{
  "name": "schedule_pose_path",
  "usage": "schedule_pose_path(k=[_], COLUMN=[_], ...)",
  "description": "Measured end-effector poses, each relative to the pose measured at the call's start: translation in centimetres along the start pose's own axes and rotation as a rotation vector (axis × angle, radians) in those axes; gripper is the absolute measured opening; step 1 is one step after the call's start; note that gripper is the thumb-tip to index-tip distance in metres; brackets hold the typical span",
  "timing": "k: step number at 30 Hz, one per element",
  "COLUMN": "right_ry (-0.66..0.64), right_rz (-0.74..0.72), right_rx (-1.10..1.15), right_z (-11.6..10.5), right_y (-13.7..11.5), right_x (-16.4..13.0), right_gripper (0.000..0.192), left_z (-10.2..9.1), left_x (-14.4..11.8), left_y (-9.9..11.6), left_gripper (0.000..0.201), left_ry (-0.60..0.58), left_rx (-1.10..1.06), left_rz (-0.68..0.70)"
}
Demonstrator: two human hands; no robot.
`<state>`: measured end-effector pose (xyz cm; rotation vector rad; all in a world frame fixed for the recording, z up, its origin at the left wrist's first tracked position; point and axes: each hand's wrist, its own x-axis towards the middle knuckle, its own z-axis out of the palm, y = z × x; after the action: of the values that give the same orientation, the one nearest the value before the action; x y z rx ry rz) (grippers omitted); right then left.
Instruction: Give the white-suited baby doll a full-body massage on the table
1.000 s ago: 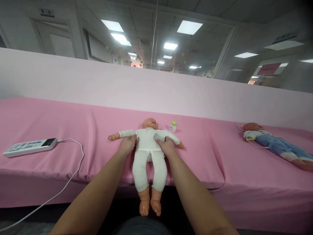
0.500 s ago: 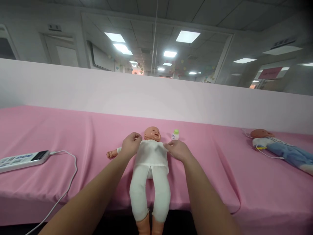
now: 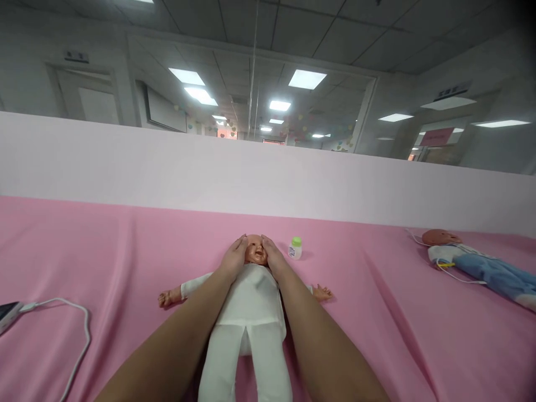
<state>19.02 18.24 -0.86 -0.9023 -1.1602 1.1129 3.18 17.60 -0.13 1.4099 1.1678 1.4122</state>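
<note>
A baby doll (image 3: 253, 301) in a white top and white trousers lies face up, arms spread out to the sides. My left hand (image 3: 235, 258) rests along the left side of its head (image 3: 256, 251), fingers stretched out and pressed flat. On the other side of the head, my right hand (image 3: 273, 258) lies the same way, fingers extended. The doll's face shows between my hands, and my forearms cover parts of its arms. A small bottle with a green cap (image 3: 295, 248) stands just right of my right hand.
A pink sheet (image 3: 355, 324) covers the surface. Another doll in blue clothes (image 3: 481, 265) lies at the right with a thin tube. At the left edge are a white device (image 3: 9, 316) and its cable (image 3: 86, 324). A white low wall (image 3: 188, 173) and glass stand behind.
Both hands have left the top's shoulders and moved inward to the sides of the doll's head. Their fingers have straightened. The doll's right-side hand has come into view, and the camera has shifted.
</note>
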Motion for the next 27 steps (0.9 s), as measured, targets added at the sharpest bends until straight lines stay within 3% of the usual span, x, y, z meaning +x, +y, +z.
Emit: schedule_pose_path(k=[5,18,22,27], right_ry=[-0.060,-0.023,0.054,0.075], right_rz=[0.005,0.030,-0.019,-0.046], right_rx=[-0.020,0.007,-0.068,-0.046], right_z=[0.1,-0.2,0.0,0.0], right_y=[0.1,-1.7,-1.5,-0.8], right_x=[-0.4,-4.4,-4.8,-4.3], right_gripper=[0.055,0.062,0.058,0.048], left_z=[-0.4,-0.1,0.1,0.2], left_x=[-0.1,-2.9,-3.7,-3.9], left_y=[-0.7,2.3,2.2,1.4], left_gripper=[0.066,0.061,0.063,0.047], left_ry=[0.016,0.006,0.048,0.099], left_rx=[0.024,0.304,0.255,0.166], left_rz=[-0.077,-0.071,-0.086,-0.072])
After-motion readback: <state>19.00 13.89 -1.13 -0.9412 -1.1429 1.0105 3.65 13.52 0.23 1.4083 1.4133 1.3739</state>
